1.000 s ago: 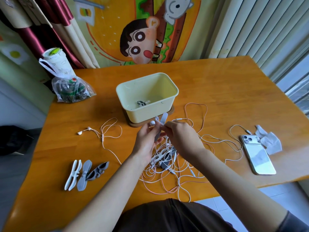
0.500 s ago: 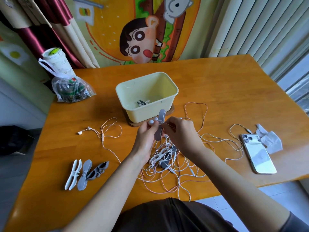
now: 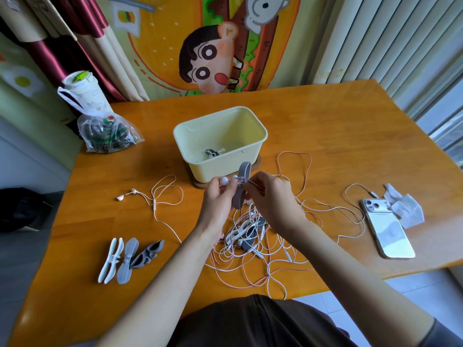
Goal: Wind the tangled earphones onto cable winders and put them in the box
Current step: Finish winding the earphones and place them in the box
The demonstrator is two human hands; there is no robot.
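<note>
My left hand (image 3: pixel 218 199) holds a grey cable winder (image 3: pixel 242 189) upright in front of the pale yellow box (image 3: pixel 260 144), with two white earbuds (image 3: pixel 224 181) at its fingertips. My right hand (image 3: pixel 271 196) pinches the white earphone cable against the winder's middle. Below both hands lies a tangle of white and pink earphones (image 3: pixel 253 244) on the wooden table (image 3: pixel 350 136). One wound winder (image 3: pixel 212 153) rests inside the box. Another white earphone (image 3: pixel 150 196) lies loose to the left. Three spare winders (image 3: pixel 127 259), white and grey, lie near the front left.
A phone (image 3: pixel 387 231) and a white crumpled cloth (image 3: pixel 406 209) lie at the right, with a cable leading to the phone. A plastic bag (image 3: pixel 107 134) and a cup (image 3: pixel 82 91) stand at the back left corner. The table's front edge runs near my body.
The winder has turned from tilted to upright between my hands. My right hand has moved in against the winder's middle with the cable.
</note>
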